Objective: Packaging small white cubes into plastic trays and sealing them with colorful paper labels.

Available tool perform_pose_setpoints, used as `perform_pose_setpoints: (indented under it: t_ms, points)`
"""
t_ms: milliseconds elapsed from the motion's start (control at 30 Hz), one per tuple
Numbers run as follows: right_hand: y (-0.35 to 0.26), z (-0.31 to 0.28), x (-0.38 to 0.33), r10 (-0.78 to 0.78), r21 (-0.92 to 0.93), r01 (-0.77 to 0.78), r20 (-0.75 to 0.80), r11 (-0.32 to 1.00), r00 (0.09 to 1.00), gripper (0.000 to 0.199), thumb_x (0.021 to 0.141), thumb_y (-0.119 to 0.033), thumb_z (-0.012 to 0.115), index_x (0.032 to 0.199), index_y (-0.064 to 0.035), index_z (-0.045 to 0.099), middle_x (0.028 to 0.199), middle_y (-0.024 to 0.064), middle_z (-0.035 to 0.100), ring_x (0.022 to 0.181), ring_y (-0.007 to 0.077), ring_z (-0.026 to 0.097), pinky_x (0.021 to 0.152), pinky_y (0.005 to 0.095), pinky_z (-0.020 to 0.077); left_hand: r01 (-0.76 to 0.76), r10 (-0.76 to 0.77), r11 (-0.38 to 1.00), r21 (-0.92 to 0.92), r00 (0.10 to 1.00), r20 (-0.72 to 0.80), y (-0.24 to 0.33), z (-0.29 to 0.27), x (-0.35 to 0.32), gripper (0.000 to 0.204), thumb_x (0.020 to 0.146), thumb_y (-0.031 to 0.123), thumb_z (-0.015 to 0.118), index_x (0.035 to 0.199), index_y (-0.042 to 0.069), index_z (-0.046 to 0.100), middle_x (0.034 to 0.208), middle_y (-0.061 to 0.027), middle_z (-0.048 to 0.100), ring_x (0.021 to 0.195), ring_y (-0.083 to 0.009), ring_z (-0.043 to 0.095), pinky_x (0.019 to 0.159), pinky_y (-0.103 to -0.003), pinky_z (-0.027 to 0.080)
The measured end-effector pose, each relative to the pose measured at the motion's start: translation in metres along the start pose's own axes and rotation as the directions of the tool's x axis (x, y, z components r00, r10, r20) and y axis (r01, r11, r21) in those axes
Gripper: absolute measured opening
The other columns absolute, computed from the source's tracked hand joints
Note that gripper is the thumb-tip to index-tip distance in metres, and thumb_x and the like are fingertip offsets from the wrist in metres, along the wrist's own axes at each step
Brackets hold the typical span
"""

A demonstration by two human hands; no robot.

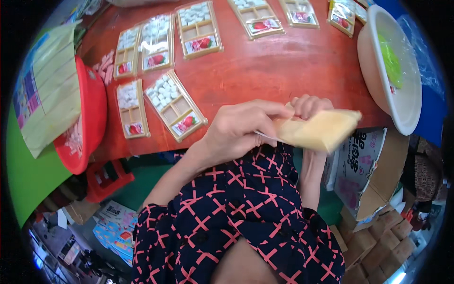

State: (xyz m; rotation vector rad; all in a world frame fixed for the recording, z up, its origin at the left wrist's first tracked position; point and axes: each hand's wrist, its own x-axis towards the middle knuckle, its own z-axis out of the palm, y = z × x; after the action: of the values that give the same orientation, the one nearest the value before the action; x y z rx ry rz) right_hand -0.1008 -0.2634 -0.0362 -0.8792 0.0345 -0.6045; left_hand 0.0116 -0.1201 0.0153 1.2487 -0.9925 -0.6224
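Observation:
Close to my body, past the table's near edge, a pale yellow tray (326, 128) is tilted and smeared by motion. My left hand (239, 124) is closed at its left end, thumb and fingers pinching. A thin whitish strip or edge shows below that thumb; what it is I cannot make out. Behind the tray, my right hand (311, 107) has its fingers curled round the far side, its palm hidden. Nearest on the table lies a wrapped compartment tray (176, 105) with white cubes and a strawberry-printed packet. A similar, narrower tray (132, 108) lies to its left.
Several more filled trays (199, 28) line the far side of the red table (265, 61). A red basin (97, 106) with pink pieces stands left, partly under a yellowish sheet (49, 90). At right are a white basin (411, 80) with something green inside and a cardboard box (385, 175).

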Motion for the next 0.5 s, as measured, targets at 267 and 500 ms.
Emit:
perform_pose_setpoints:
  t_ms: [267, 500]
  points:
    - [0.011, -0.018, 0.011, -0.082, 0.154, 0.026, 0.370, 0.988, 0.926, 0.017, 0.081, -0.024, 0.057, 0.070, -0.0119, 0.052, 0.064, 0.0000, 0.050, 0.065, 0.0139, 0.044, 0.067, 0.0290, 0.0351, 0.145, -0.152, 0.982, 0.119, 0.987, 0.048, 0.015, 0.006, -0.002, 0.020, 0.066, -0.005, 0.064, 0.085, 0.003, 0.062, 0.072, -0.0056, 0.061, 0.065, -0.0137, 0.057, 0.059, -0.023, 0.047]
    - [0.019, -0.016, 0.006, -0.030, 0.193, -0.064, 0.447, 0.979, 0.894, 0.010, 0.077, -0.018, 0.063, 0.078, -0.0089, 0.058, 0.066, 0.0042, 0.058, 0.063, 0.0160, 0.050, 0.064, 0.0291, 0.0405, 0.618, -0.615, 0.717, -0.323, 0.778, 0.125, 0.006, 0.015, 0.003, 0.017, 0.070, -0.007, 0.063, 0.082, -0.003, 0.051, 0.065, -0.0054, 0.057, 0.056, -0.0083, 0.055, 0.051, -0.019, 0.044]
